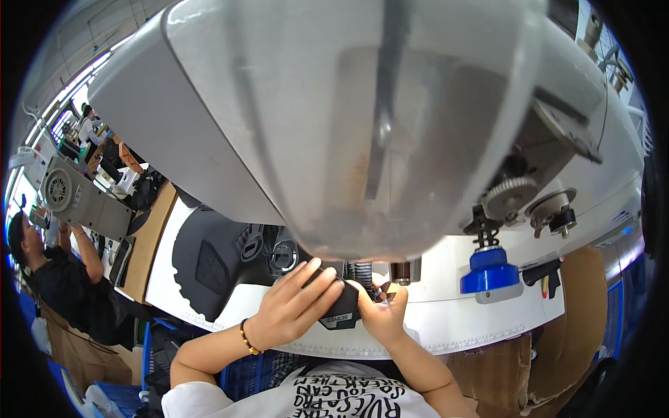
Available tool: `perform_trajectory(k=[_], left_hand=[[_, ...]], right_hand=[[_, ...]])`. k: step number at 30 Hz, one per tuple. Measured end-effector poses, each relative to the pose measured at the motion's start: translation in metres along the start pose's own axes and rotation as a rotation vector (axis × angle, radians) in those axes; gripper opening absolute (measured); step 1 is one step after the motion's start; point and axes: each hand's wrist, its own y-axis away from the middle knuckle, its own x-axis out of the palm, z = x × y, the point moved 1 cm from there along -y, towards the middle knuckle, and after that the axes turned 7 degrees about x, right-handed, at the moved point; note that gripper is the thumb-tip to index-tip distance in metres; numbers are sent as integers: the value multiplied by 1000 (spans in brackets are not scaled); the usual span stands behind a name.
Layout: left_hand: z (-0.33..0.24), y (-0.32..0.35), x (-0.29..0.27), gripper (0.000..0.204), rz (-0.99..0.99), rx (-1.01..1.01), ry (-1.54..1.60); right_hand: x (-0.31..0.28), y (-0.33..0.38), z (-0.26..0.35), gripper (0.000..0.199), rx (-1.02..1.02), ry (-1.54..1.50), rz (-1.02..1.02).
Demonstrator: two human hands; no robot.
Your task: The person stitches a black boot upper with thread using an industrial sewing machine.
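Note:
Under the head of a large grey sewing machine (390, 139), a black padded piece (343, 311) with a small pale-lettered label lies at the needle area. My left hand (293, 304) rests on the left side of that piece, fingers stretched out and lying over it; its thumb is hidden. On the other side, my right hand (385, 317) grips the edge of the black piece, thumb and fingers bent close to the presser foot. The needle itself and part of the right fingers are hidden by the machine head.
Black fabric with buckles (209, 258) spreads over the white curved table (446, 327) at left. A blue knob (489, 272) hangs from the machine at right, beside a black-handled tool (542, 273). Cardboard (585, 320) stands at right. Another person (66, 279) works at far left.

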Motion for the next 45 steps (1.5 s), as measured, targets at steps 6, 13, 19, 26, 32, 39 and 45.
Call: perform_trajectory(k=[6,13,19,26,32,39,45], left_hand=[[-7,-9,-2,35,141,51,-10],[-13,-12,-7,36,219,35,-41],[-14,-14,-6,37,205,93,-157],[-6,-12,-9,36,38,19,17],[-10,-13,-16,37,76,49,0],[-3,-15,-18,39,130,86,5],[9,-19,-17,39,151,93,26]], right_hand=[[0,10,-2,7,22,-217,-10],[-16,11,-1,6,90,-162,217],[-16,2,6,11,122,-333,333],[-9,3,26,28,132,-36,170],[0,12,25,31,375,-310,90],[-3,10,16,25,299,-271,111],[1,3,11,17,279,-304,79]])
